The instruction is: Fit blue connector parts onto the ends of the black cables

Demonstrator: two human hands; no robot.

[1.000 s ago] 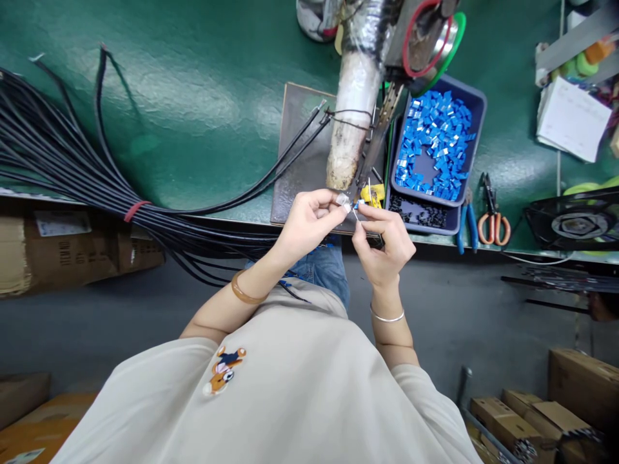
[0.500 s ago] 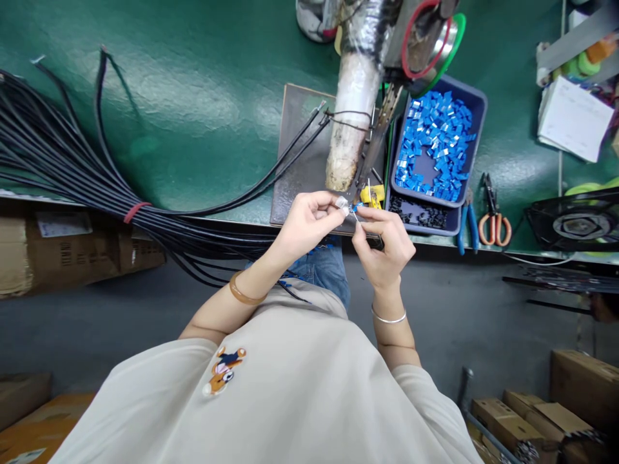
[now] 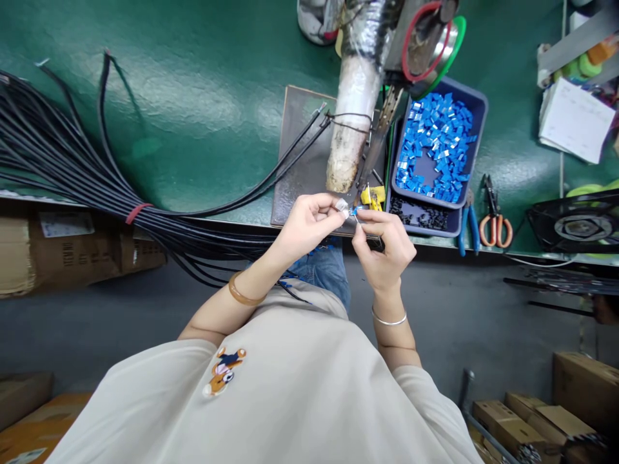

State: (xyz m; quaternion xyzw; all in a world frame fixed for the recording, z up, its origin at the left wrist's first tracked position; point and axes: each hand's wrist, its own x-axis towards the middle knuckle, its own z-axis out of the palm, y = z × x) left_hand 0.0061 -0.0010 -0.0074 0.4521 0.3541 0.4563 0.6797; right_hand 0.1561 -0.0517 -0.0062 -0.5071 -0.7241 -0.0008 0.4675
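At the bench's front edge, below a foil-wrapped nozzle, my two hands meet fingertip to fingertip. My left hand (image 3: 312,225) is closed in a pinch, with a whitish wrap on a fingertip; what lies inside the pinch is too small to make out. Just right of it a small blue connector (image 3: 356,211) shows between the fingertips of both hands. Closed as well, my right hand (image 3: 387,245) pinches a thin pale stick-like piece (image 3: 357,220) that points toward the connector. Which hand bears the connector I cannot tell.
A bundle of black cables (image 3: 203,241) with a red tie (image 3: 138,213) lies left. The wrapped nozzle (image 3: 351,122) hangs over a dark board (image 3: 302,154). Right are a bin rim (image 3: 478,148) around blue connectors, black pieces (image 3: 418,216), blue-handled pliers (image 3: 468,225), orange-handled cutters (image 3: 494,225) and a fan (image 3: 575,222).
My hands stay almost in place, still pinching at the same spot. The blue connector shows a little more clearly between the fingertips. The whole view has shifted very slightly.
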